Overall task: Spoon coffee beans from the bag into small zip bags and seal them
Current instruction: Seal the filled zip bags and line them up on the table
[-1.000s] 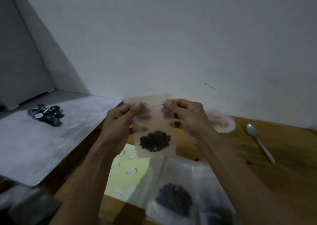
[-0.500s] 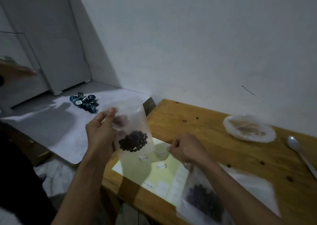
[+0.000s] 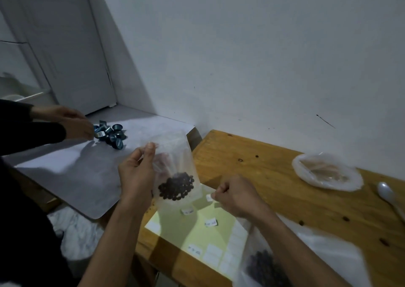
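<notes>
My left hand [image 3: 135, 175] pinches the upper left side of a small clear zip bag [image 3: 175, 153] and holds it upright above the table's left corner. A clump of dark coffee beans [image 3: 176, 186] sits in its bottom. My right hand [image 3: 236, 197] is down on a pale yellow label sheet [image 3: 197, 229], fingers curled, pinching a small white label [image 3: 209, 197] at the sheet's far edge. A second zip bag with beans [image 3: 263, 267] lies flat at the bottom. A white plastic spoon [image 3: 388, 193] lies at the right edge.
The wooden table [image 3: 263, 159] stands against a white wall. An open, rolled-down plastic bag [image 3: 326, 170] sits at the back right. To the left, another person's hands [image 3: 74, 124] handle several blue capsules [image 3: 111, 134] on a low grey surface [image 3: 72, 170].
My right hand let go of the zip bag's top and dropped to the label sheet. My left hand keeps the bag. The view swung left, bringing another person's hands in.
</notes>
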`<state>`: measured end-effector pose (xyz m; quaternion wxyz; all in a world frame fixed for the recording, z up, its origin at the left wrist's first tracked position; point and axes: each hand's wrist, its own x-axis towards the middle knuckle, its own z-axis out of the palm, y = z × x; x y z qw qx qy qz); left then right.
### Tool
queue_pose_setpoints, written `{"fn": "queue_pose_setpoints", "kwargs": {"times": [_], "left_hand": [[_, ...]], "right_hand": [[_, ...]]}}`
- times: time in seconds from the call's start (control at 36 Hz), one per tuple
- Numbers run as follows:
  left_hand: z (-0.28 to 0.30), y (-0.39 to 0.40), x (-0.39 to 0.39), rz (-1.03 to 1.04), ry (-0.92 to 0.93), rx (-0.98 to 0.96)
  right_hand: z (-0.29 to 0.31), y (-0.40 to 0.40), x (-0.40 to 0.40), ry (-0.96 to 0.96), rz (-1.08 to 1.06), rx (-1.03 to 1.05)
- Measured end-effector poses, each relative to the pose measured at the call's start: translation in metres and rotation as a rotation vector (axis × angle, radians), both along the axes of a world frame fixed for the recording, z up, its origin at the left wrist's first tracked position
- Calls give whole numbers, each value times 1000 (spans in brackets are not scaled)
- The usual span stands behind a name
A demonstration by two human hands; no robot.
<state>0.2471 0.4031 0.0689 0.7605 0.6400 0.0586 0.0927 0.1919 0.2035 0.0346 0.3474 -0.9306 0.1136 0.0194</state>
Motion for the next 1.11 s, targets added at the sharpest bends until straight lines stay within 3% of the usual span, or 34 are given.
{"fn": "queue_pose_setpoints", "kwargs": {"times": [0.17, 0.31, 0.42, 0.94, 1.03, 1.11], "left_hand": [[-4, -18, 3, -93, 37, -3], [-4, -41, 1, -232, 34, -62], [0, -53, -1, -290, 24, -67], [3, -65, 5, -379, -33, -29], [5, -68, 10, -364, -34, -18], [8, -73, 14, -370, -50, 17]], "right_hand": [[54, 0, -5, -386, 43, 287], [66, 11, 12, -482, 30, 230], [58, 9, 22, -475, -49, 128], [50, 1, 26, -517, -218, 77], [50, -4, 23, -473, -318, 183], [51, -11, 24, -347, -296, 535]]}}
